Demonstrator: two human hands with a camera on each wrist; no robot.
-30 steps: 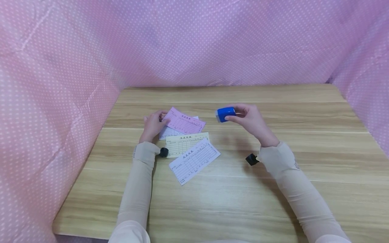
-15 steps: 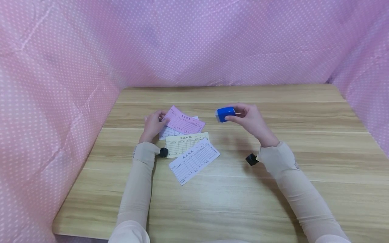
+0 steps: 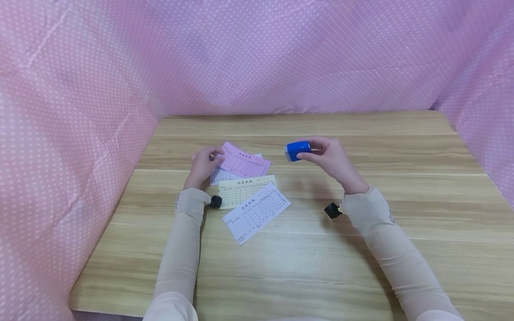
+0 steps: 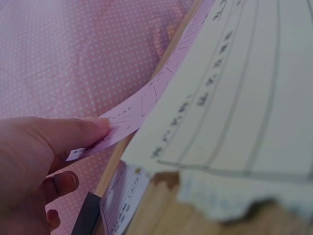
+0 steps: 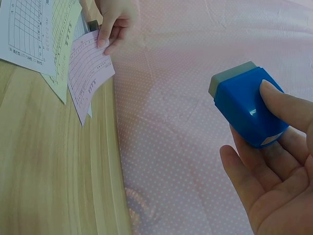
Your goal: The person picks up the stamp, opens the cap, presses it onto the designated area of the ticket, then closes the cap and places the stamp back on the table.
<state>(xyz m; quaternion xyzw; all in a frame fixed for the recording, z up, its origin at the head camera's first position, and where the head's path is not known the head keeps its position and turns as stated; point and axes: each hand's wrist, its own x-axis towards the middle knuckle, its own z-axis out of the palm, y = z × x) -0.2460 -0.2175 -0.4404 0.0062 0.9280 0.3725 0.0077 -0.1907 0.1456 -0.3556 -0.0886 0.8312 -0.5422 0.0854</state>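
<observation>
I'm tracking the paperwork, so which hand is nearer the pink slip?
Left. The left hand pinches the pink slip at its edge; the right hand holds the blue stamp off to the side.

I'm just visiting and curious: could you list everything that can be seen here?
pink slip: 1, pink, far left of table, lifted at one end
cream slip: 1, pale yellow, middle of the slips
white slips: 2, white, one nearest, one under the pink slip
stamp: 1, blue, above the table
table: 1, light wood
cloth: pink, white dots, around the table
left hand: pinches the pink slip
right hand: holds the stamp
</observation>
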